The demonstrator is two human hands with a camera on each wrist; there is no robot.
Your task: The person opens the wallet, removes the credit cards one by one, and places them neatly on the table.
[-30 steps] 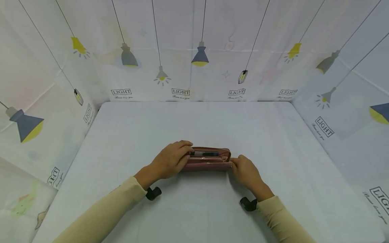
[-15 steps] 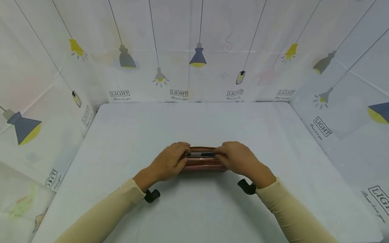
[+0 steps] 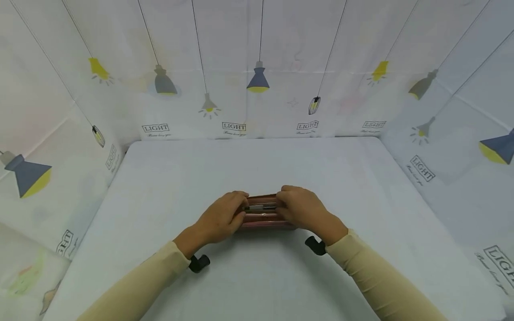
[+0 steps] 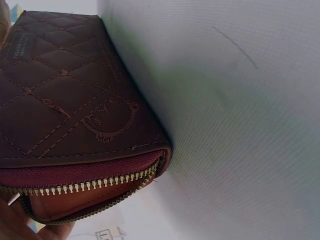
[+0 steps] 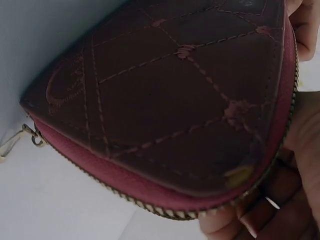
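A brown quilted zip wallet (image 3: 265, 224) stands on its long edge on the table, its zipped top unfastened. Within the opening lies a slim grey and dark thing like a pen (image 3: 259, 207). My left hand (image 3: 220, 218) grips the wallet's left end, fingertips over the top rim. At the right end my right hand (image 3: 303, 207) holds the upper rim, with curled fingers that partly cover the opening. In the left wrist view the zip's brass teeth (image 4: 87, 185) gape apart. A zip pull (image 5: 35, 136) hangs low at one end in the right wrist view.
A white-covered table (image 3: 257, 167) surrounds the wallet. Behind and at both sides rise white cloth walls (image 3: 225, 58) printed with lamps. A black camera mount (image 3: 316, 245) sits under the right wrist, another camera mount (image 3: 198, 264) under the left.
My right hand has left the wallet's lower right end, risen to its top rim and shifted left. The left hand keeps its place on the left end. The head view has tilted slightly.
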